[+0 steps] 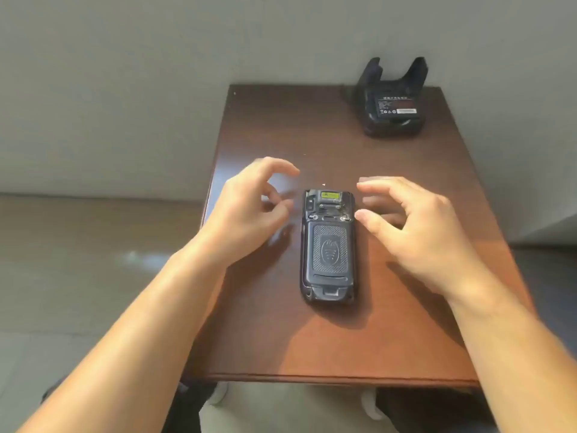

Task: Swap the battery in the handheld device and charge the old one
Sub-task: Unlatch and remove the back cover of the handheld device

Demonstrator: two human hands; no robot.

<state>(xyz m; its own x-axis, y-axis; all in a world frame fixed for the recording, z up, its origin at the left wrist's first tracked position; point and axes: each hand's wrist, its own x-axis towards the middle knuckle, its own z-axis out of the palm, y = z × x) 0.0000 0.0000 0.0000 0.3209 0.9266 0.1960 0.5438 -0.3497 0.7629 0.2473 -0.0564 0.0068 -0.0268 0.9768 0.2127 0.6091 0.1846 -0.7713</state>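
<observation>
Our left hand and right hand hover empty, fingers spread, flanking the device; cover on; next, we judge, its latches; charger at one o'clock.

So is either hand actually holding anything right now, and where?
Nothing is held. The left hand and right hand hover open either side of the handheld device, which lies face down on the table.

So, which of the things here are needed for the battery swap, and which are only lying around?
Needed for the job:
- device, face down, back cover still on
- charger at the far right corner, with a battery in it
- left hand and right hand, open on either side of the device, holding nothing

Only lying around:
- small specks on the table; nothing else
</observation>
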